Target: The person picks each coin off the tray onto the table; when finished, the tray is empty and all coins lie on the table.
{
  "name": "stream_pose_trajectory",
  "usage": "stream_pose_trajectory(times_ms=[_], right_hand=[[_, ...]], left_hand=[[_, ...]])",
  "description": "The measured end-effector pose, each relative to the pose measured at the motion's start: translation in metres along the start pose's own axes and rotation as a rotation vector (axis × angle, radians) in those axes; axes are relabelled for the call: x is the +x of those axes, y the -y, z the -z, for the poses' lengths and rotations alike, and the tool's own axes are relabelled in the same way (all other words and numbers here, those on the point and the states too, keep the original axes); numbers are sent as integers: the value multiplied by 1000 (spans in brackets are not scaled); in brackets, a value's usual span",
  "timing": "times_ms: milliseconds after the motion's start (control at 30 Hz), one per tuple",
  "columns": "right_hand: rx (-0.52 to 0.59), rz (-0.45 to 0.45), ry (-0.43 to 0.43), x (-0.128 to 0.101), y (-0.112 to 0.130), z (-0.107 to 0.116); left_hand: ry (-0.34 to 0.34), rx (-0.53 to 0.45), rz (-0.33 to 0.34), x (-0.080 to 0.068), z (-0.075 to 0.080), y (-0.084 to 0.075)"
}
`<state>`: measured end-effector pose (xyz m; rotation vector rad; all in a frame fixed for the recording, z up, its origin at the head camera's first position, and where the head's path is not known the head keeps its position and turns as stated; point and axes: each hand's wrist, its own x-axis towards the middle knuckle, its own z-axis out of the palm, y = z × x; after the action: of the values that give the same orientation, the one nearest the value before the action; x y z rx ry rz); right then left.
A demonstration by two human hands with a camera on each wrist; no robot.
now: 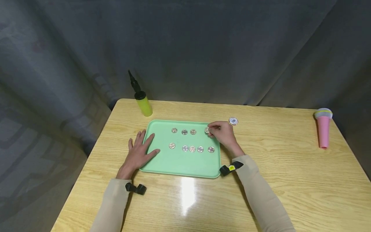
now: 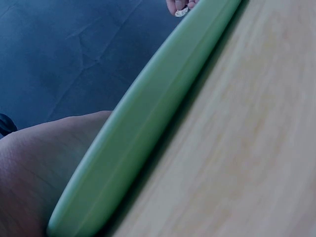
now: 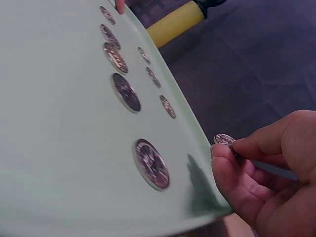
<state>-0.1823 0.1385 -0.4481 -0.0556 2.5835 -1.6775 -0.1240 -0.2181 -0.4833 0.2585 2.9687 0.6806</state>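
My right hand pinches a silvery coin between thumb and fingertips over the far right corner of a pale green tray. In the right wrist view the coin is tilted and raised above the tray floor. My left hand lies with fingers spread across the tray's left edge. Between the hands, several coins lie flat in two rows: three in the far row, including a far-row coin, and several in the near row, including a near-row coin. In the left wrist view the tray's green side hides most of the scene.
A poker chip lies on the wooden table, just beyond my right hand. At the back left stands a yellow-green hand pump with a black nozzle. A pink toy microphone lies far right. Dark curtains hang behind the table.
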Motion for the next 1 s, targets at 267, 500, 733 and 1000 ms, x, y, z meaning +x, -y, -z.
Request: stream_pose_trajectory(times_ms=[267, 500, 733, 1000], right_hand=[[28, -9, -8, -3, -5, 17], [22, -53, -49, -5, -12, 31], [58, -60, -76, -9, -24, 47], [67, -97, -94, -14, -34, 66]], left_hand=[[1, 6, -1, 2, 1, 0], [2, 4, 1, 2, 0, 0], [-5, 1, 0, 0, 0, 0], [-1, -5, 1, -1, 1, 0]])
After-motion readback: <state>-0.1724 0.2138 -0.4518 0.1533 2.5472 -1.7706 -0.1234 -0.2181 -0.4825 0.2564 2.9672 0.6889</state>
